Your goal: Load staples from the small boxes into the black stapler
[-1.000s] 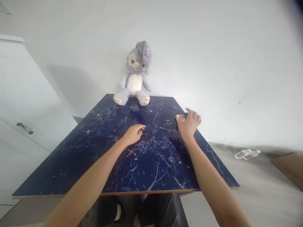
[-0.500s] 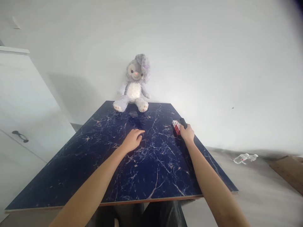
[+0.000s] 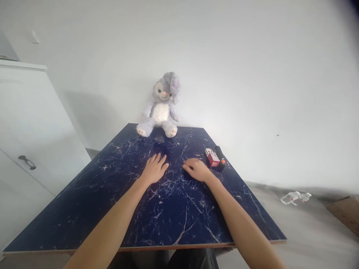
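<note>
A: ok, where can the red-and-white box be found, hands-wise?

B: On the blue table, off to the right of both hands. The right hand is placed nearer, just left of the box, with a bit of bare tabletop left between. The left hand is placed well to the left of the box.

A: and how is the long axis turned?

B: Pointed away from the wearer, with the box's near end angled a little rightward. The black stick with the orange spot is lined up roughly the same way, close beside the box on its right. Whether they're touching can't be told.

A: anything gripped?

B: Nothing can be seen in either hand tbh. The left is turned palm-down, fingers spread. The right is loosely curled, so whether something's tucked underneath can't be told.
</note>
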`<state>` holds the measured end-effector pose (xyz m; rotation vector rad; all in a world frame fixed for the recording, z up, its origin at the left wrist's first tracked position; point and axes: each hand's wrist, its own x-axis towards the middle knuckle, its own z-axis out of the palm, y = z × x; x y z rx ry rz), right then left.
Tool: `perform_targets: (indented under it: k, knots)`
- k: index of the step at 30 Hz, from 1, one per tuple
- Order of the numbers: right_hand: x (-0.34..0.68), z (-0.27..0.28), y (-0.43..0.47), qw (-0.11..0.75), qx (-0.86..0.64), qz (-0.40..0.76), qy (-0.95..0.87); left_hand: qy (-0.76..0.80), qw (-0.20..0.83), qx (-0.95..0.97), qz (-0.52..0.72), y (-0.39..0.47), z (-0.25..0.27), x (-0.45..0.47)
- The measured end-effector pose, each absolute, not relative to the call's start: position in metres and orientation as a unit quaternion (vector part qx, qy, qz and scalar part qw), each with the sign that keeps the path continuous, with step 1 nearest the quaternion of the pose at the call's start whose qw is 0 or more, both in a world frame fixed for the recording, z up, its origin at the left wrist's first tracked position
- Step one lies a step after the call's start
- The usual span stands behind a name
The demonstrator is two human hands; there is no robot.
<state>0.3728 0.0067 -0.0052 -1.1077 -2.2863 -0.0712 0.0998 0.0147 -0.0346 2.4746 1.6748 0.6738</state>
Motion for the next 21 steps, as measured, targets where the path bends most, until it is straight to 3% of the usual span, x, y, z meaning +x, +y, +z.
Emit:
perform_targets:
  k: [2, 7, 9, 11, 13, 16, 21]
  knots:
    - [0.372, -0.007, 0.01, 0.302, -0.4, -0.022, -0.865, 0.535, 0.058, 0.817, 0.207, 0.015, -0.038, 0.098]
    - [0.431, -0.003, 0.018, 0.498, -0.625, -0.162, -0.579, 0.53, 0.055, 0.817, 0.221, 0.018, -0.042, 0.097]
    - [0.458, -0.004, 0.019, 0.481, -0.735, -0.11, -0.465, 0.53, 0.053, 0.818, 0.217, 0.018, -0.04, 0.1]
    - [0.476, -0.008, 0.021, 0.395, -0.8, 0.026, -0.45, 0.529, 0.049, 0.817, 0.222, 0.018, -0.035, 0.1]
    - [0.48, -0.012, 0.022, 0.336, -0.82, 0.085, -0.456, 0.514, 0.049, 0.822, 0.24, 0.017, -0.03, 0.09]
    - [0.464, -0.013, 0.02, 0.32, -0.818, 0.079, -0.472, 0.498, 0.05, 0.817, 0.285, 0.018, -0.02, 0.051]
    - [0.397, -0.004, 0.017, 0.33, -0.786, 0.082, -0.517, 0.638, 0.009, 0.642, 0.425, 0.031, -0.01, -0.018]
